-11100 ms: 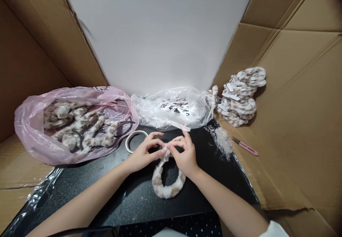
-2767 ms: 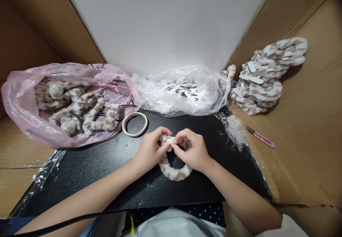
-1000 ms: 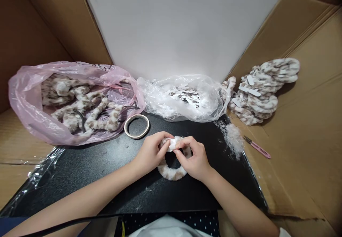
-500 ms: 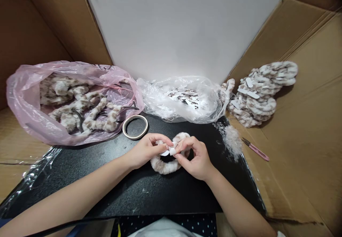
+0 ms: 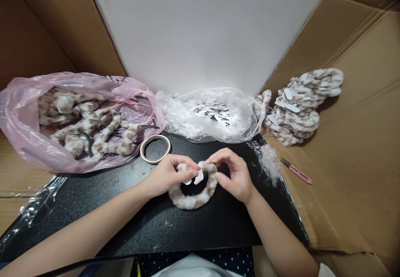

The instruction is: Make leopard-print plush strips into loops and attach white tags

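A fluffy white-and-brown ring (image 5: 191,200) lies on the black table in front of me. My left hand (image 5: 170,175) pinches the ring's upper left part, thumb and forefinger together beside a white tag (image 5: 198,177). Another white piece shows just below that thumb. At the ring's upper right is my right hand (image 5: 233,175), its thumb and forefinger apart, the fingertips touching or very close to the fur. The parts of the ring under my left fingers are hidden.
A pink bag (image 5: 25,143) of furry pieces lies left, beside a tape roll (image 5: 142,151). Behind is a clear bag (image 5: 243,125) of small tags. Furry rings (image 5: 308,121), fluff (image 5: 269,162) and pink-handled snips (image 5: 300,173) are on the right. Cardboard walls (image 5: 356,143) flank the black table (image 5: 150,227).
My right hand has let go of the white tag and opened, moving slightly right. The tag now hangs by my left fingertips, and more of the ring shows, rounder and slightly lower left.
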Demonstrator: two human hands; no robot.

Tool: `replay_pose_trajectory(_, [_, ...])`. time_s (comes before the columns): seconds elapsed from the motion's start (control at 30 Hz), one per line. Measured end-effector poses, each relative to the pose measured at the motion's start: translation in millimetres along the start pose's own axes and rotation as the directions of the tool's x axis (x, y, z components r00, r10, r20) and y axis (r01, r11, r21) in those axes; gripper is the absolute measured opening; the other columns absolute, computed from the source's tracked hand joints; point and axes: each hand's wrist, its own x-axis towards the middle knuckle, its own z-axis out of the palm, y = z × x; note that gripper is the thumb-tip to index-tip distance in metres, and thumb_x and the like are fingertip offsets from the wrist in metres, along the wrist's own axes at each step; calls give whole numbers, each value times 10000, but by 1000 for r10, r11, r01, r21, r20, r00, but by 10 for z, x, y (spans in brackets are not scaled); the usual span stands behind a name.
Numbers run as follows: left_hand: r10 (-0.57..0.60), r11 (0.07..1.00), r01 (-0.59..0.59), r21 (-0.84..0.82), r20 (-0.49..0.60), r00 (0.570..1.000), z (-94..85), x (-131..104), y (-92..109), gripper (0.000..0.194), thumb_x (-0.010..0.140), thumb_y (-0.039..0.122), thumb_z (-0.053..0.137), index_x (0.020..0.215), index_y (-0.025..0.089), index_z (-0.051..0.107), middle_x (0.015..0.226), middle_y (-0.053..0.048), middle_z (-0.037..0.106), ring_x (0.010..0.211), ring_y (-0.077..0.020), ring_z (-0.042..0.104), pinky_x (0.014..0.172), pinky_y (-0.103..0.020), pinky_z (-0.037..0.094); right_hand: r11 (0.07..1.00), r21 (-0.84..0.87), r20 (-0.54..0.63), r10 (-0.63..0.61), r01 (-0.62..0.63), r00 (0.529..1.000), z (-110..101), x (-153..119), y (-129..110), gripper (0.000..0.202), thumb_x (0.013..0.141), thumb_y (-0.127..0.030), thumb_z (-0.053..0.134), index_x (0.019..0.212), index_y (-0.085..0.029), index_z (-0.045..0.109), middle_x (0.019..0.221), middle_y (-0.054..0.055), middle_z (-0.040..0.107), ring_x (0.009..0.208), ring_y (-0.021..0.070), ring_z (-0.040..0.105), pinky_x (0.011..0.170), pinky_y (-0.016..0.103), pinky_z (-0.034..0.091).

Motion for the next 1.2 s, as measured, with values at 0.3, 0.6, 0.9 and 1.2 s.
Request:
replay_pose_trajectory(0.3, [395,785,-450,426,216,893,103,-139,52,133,802,102,575,852,176,674,825,-39,708,765,-145,652,713,-227,486,721,229,290,591,-654,753,82,75,114,349,858,-523,536,809,-182,592,597,-19,595,513,118,562,477,218,460])
replay_pose_trajectory(0.6, [644,413,-693,591,349,681,91,-130,-69,190,896,84,516,1012,190,621,945,-81,715,806,-165,633,738,-271,485,283,427,525,695,-859,490,52,77,74,349,727,-477,679,860,-195,522,628,24,714,417,153,636,396,213,465])
replay_pose_trajectory(0.9, [652,275,-709,649,416,634,127,-137,-58,163,955,127,445,955,152,606,886,-84,676,753,-163,552,716,-280,468,379,535,231,794,-755,562,161,59,164,505,492,-171,826,855,-185,474,585,-36,680,443,98,579,454,191,445])
replay_pose_trajectory(1.2, [574,532,-579,618,239,783,195,-88,-101,137,929,127,479,898,171,605,847,-57,615,794,-153,579,711,-246,475,599,492,2,725,-632,688,236,50,173,468,515,-182,810,837,-207,471,581,-69,653,469,90,564,497,204,427])
